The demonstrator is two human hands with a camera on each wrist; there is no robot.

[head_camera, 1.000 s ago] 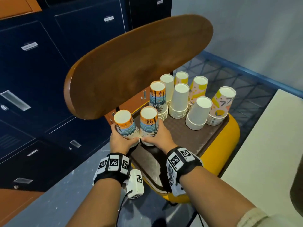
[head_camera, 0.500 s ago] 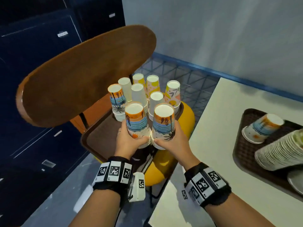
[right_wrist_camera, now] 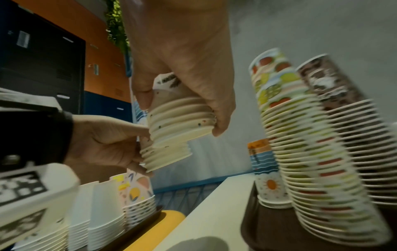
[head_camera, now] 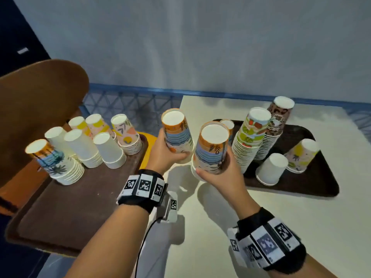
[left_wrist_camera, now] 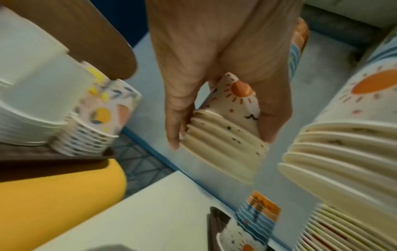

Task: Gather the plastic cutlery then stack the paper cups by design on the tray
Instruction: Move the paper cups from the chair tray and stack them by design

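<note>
head view shows us holding two short stacks of upside-down beach-print paper cups in the air, between the two trays. our left hand (head_camera: 160,155) wraps round the left stack (head_camera: 177,135), fingers curled about its lower rims, and our right hand (head_camera: 215,171) grips the right stack (head_camera: 212,149) the same way. the two stacks are side by side, close together; we cannot tell whether they touch.

to the right, on the white table (head_camera: 220,227), lies the dark brown tray (head_camera: 313,185). on it stand a tall stack of fruit-print cups (head_camera: 250,137), leaning left, and just beyond it a tall brown patterned stack (head_camera: 277,121). a single beach-print cup (head_camera: 227,124) stands at the tray's far left corner, partly hidden behind our right stack. near the tray's front sits a plain white cup (head_camera: 271,169), and to its right a short yellow-patterned stack (head_camera: 301,155).

to the left, a second brown tray (head_camera: 66,213) rests on a yellow seat (head_camera: 149,147) of a chair with a wooden back (head_camera: 38,101). it carries a palm-print stack (head_camera: 54,163), plain white stacks (head_camera: 84,149) and pastel patterned stacks (head_camera: 125,135).

in the left wrist view, our thumb (left_wrist_camera: 174,125) and fingers (left_wrist_camera: 272,110) close on the nested rims.
</note>
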